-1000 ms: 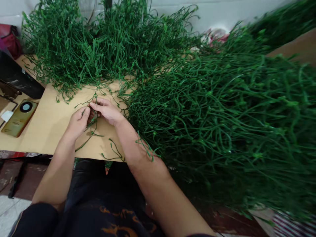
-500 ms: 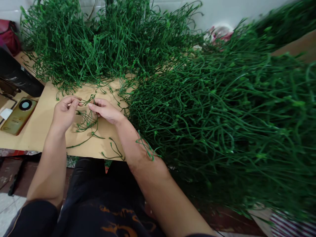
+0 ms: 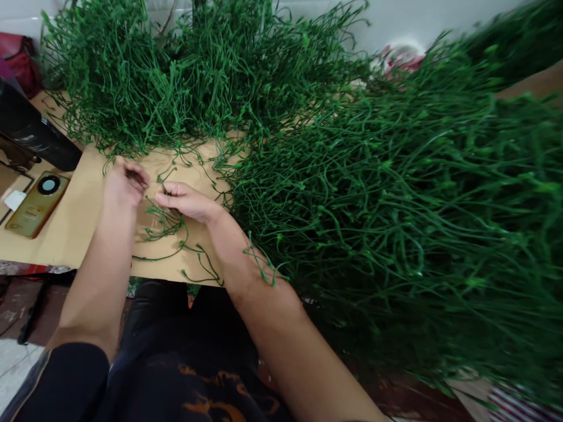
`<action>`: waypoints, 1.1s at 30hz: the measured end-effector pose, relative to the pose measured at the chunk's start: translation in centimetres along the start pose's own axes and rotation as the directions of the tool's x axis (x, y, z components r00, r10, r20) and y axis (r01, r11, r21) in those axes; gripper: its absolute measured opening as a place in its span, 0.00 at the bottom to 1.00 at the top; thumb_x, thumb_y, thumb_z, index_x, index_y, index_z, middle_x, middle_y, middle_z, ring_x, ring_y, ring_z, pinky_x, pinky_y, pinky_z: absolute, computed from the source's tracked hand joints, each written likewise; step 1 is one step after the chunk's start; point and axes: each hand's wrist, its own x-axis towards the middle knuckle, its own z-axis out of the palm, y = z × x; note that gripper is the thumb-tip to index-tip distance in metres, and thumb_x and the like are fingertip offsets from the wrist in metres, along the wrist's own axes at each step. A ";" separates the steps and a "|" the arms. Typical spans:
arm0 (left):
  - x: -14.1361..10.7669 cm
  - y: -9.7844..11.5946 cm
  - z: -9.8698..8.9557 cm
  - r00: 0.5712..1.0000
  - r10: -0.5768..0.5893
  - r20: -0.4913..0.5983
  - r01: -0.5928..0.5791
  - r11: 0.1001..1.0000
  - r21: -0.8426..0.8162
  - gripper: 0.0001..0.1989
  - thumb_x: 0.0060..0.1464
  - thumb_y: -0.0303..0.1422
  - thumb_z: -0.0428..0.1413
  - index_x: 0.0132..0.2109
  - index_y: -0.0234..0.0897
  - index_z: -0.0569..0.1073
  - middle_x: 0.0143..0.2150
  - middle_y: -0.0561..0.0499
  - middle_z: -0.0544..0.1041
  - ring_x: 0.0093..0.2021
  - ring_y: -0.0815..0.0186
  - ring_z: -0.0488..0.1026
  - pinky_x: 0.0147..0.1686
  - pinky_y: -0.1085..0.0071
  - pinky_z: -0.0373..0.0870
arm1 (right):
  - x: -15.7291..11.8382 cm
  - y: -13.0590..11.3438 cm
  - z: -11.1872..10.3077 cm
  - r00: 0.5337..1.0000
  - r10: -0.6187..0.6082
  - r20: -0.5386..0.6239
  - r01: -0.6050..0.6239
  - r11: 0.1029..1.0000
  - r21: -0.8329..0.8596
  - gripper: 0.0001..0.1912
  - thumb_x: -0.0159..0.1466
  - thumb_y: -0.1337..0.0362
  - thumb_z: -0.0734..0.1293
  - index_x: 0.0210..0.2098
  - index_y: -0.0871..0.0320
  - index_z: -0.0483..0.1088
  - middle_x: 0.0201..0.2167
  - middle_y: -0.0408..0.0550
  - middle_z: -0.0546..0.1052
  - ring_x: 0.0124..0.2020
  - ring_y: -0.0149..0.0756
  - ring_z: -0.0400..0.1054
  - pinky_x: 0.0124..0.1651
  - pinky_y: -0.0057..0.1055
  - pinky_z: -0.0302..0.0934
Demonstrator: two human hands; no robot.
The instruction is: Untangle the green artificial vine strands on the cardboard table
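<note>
Thin green artificial-looking plant stems [image 3: 165,225] with small knobby tips dangle and lie below my right hand [image 3: 187,200]. Thumb and fingers of that hand are closed in a pinch on a green stem, which sticks up above them. To its left, my left hand [image 3: 127,180] is lifted over the board, apart from the stems. Motion smears its bent fingers, so whether they hold anything cannot be made out. A loose stem [image 3: 204,266] rests near the board's front edge, and another sprig [image 3: 261,264] lies across my right forearm.
A huge heap of green stems [image 3: 396,205] fills the right side. Another thick pile [image 3: 176,82] stands along the back wall. At the left of the tan board [image 3: 88,217] are a phone [image 3: 37,205], a black cylinder [image 3: 37,129] and a red bag [image 3: 20,61].
My left hand has come off the stems and turned, its fingers now apart from my right hand. The right hand keeps its pinch and has shifted slightly downward.
</note>
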 end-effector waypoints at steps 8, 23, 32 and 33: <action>0.1 3.2 -2.3 0.989 0.084 0.124 -0.094 0.993 0.069 0.17 0.63 0.36 0.44 0.26 0.37 0.55 0.18 0.58 0.58 0.19 0.77 0.56 0.20 0.79 0.57 | 0.1 0.1 -0.5 0.998 0.038 0.042 -0.037 0.999 -0.018 0.11 0.66 0.67 0.58 0.27 0.60 0.56 0.23 0.37 0.60 0.22 0.20 0.49 0.25 0.20 0.45; -1.2 -0.9 -2.2 0.863 -0.061 0.501 -0.284 0.762 0.582 0.13 0.47 0.42 0.59 0.33 0.35 0.72 0.18 0.57 0.58 0.18 0.73 0.55 0.20 0.75 0.52 | -0.4 -0.6 -0.4 0.995 0.082 0.054 -0.088 0.989 0.116 0.14 0.66 0.70 0.57 0.23 0.60 0.55 0.20 0.37 0.58 0.21 0.22 0.49 0.25 0.19 0.45; 0.2 -1.4 -3.4 0.815 0.231 0.531 -0.577 0.414 0.705 0.06 0.46 0.33 0.56 0.29 0.35 0.73 0.22 0.54 0.68 0.26 0.69 0.62 0.31 0.72 0.59 | -0.3 -1.0 0.0 0.981 0.188 -0.043 -0.169 0.946 0.277 0.13 0.68 0.71 0.55 0.26 0.60 0.55 0.19 0.35 0.56 0.18 0.19 0.48 0.22 0.19 0.45; 0.2 -1.5 -3.3 0.788 0.270 0.553 -0.615 0.312 0.724 0.06 0.48 0.33 0.55 0.28 0.35 0.72 0.22 0.54 0.68 0.27 0.68 0.63 0.32 0.71 0.58 | -0.3 -1.1 0.0 0.979 0.195 -0.051 -0.173 0.943 0.285 0.13 0.68 0.71 0.54 0.25 0.60 0.54 0.19 0.35 0.55 0.17 0.19 0.47 0.21 0.18 0.45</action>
